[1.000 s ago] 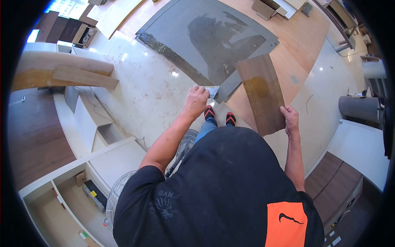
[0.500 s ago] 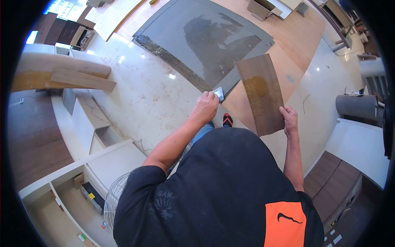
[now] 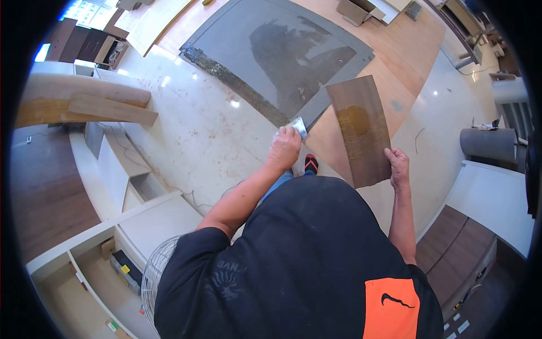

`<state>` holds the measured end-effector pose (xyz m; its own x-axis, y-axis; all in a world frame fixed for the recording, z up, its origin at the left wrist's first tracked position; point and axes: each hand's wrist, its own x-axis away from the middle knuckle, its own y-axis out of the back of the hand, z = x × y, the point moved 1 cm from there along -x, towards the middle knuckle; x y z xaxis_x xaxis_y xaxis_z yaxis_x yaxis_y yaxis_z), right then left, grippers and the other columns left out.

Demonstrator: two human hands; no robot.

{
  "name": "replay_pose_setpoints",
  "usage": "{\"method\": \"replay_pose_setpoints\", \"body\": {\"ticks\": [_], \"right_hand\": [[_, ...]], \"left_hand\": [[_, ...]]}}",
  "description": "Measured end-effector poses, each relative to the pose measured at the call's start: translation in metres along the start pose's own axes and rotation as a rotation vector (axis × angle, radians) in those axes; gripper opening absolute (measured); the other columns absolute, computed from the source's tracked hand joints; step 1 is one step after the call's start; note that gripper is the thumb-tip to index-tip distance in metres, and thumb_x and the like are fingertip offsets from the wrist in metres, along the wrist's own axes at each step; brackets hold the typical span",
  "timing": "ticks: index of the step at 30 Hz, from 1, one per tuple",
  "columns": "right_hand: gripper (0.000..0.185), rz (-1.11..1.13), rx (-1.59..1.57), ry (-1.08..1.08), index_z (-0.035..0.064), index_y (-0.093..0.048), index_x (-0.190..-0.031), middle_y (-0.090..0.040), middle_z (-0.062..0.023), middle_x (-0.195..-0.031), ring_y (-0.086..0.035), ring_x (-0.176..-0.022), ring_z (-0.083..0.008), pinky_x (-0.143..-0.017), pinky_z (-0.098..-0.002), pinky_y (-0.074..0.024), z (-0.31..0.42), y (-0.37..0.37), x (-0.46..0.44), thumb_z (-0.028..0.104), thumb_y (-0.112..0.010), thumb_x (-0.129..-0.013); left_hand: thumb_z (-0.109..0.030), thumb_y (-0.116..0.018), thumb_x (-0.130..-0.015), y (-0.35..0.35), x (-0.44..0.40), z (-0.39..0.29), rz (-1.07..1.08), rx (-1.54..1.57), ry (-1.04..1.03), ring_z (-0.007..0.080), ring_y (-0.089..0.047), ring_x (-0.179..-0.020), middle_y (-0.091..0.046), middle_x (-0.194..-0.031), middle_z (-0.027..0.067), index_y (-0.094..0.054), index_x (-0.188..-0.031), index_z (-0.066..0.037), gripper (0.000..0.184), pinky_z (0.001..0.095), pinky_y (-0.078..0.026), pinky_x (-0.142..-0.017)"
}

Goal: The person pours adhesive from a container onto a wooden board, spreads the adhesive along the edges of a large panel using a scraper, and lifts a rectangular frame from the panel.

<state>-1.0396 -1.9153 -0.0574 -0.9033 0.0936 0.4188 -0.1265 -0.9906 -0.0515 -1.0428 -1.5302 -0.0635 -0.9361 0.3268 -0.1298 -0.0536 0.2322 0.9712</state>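
My left hand point(image 3: 285, 148) is closed round a small shiny metal scraper point(image 3: 298, 127), whose blade sits at the near corner of a large grey sheet point(image 3: 237, 39). A darker, wet-looking patch covers much of the sheet's middle, and a rough mottled strip point(image 3: 226, 79) runs along its left edge. My right hand point(image 3: 398, 166) grips the right edge of a thin brown board point(image 3: 370, 152). On that board lies a yellowish-brown smear of glue-like paste point(image 3: 354, 120). Whether the blade touches the sheet is hard to tell.
The sheet lies on a pale wooden panel point(image 3: 415, 62). A curved padded piece point(image 3: 84, 90) stands at left, with white cabinet parts point(image 3: 158, 220) and a wire fan guard point(image 3: 155, 271) nearer me. At right are a grey roll point(image 3: 488, 144) and brown panels point(image 3: 460, 240).
Hardly anything differs. My left hand and the scraper stay at the sheet's near corner, and the brown board is still in my right hand; the view has shifted slightly.
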Motion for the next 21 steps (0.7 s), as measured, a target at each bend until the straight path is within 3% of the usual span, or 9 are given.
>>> {"method": "replay_pose_setpoints", "body": {"ticks": [2, 5, 11, 14, 17, 21], "right_hand": [[0.012, 0.004, -0.011, -0.009, -0.0004, -0.067, -0.093, -0.071, -0.0049, -0.087, -0.064, -0.073, -0.0096, -0.069, -0.0242, -0.0516, -0.002, 0.000, -0.002, 0.011, -0.070, -0.093], [0.012, 0.002, 0.054, -0.005, -0.0007, -0.067, -0.093, -0.071, -0.0049, -0.086, -0.064, -0.072, -0.0098, -0.069, -0.0241, -0.0515, 0.000, 0.000, -0.006, 0.011, -0.070, -0.093], [0.012, 0.009, 0.048, -0.014, -0.0012, -0.067, -0.093, -0.071, -0.0057, -0.085, -0.064, -0.072, -0.0105, -0.068, -0.0247, -0.0517, 0.003, -0.008, -0.011, 0.010, -0.069, -0.093], [0.012, 0.000, 0.065, -0.008, -0.0014, -0.066, -0.093, -0.070, -0.0061, -0.085, -0.064, -0.071, -0.0106, -0.067, -0.0252, -0.0521, -0.001, -0.009, -0.016, 0.010, -0.068, -0.093], [0.011, 0.014, 0.064, 0.001, -0.0012, -0.066, -0.093, -0.071, -0.0063, -0.085, -0.064, -0.070, -0.0106, -0.066, -0.0252, -0.0524, -0.001, -0.015, -0.021, 0.010, -0.068, -0.094], [0.010, 0.041, 0.030, 0.014, -0.0004, -0.066, -0.091, -0.071, -0.0061, -0.085, -0.064, -0.071, -0.0105, -0.066, -0.0247, -0.0524, 0.007, -0.030, -0.026, 0.009, -0.067, -0.094]], "left_hand": [[-0.010, -0.058, -0.078, -0.009, -0.003, 0.009, -0.002, -0.043, 0.060, 0.0310, -0.059, -0.091, -0.059, -0.093, 0.0170, -0.064, -0.089, 0.002, 0.018, 0.0398, -0.054, -0.068], [-0.008, -0.058, -0.078, -0.018, 0.008, 0.005, 0.065, 0.012, -0.085, 0.0327, -0.059, -0.090, -0.059, -0.092, 0.0170, -0.063, -0.090, 0.002, 0.017, 0.0404, -0.054, -0.072], [-0.005, -0.058, -0.079, 0.008, 0.002, 0.018, -0.042, 0.343, 0.055, 0.0369, -0.060, -0.094, -0.062, -0.097, 0.0185, -0.065, -0.093, 0.000, 0.016, 0.0462, -0.054, -0.078], [-0.004, -0.056, -0.080, 0.035, -0.013, 0.048, -0.124, 0.296, 0.211, 0.0379, -0.060, -0.095, -0.062, -0.097, 0.0181, -0.064, -0.091, 0.000, 0.014, 0.0470, -0.053, -0.079], [-0.004, -0.056, -0.080, 0.028, -0.016, 0.077, 0.008, 0.039, 0.298, 0.0379, -0.059, -0.096, -0.062, -0.097, 0.0180, -0.064, -0.091, 0.000, 0.014, 0.0467, -0.053, -0.079], [-0.010, -0.064, -0.078, 0.012, 0.004, 0.041, 0.142, 0.090, 0.065, 0.0346, -0.060, -0.096, -0.062, -0.096, 0.0150, -0.064, -0.089, -0.003, 0.013, 0.0447, -0.054, -0.077]]}}
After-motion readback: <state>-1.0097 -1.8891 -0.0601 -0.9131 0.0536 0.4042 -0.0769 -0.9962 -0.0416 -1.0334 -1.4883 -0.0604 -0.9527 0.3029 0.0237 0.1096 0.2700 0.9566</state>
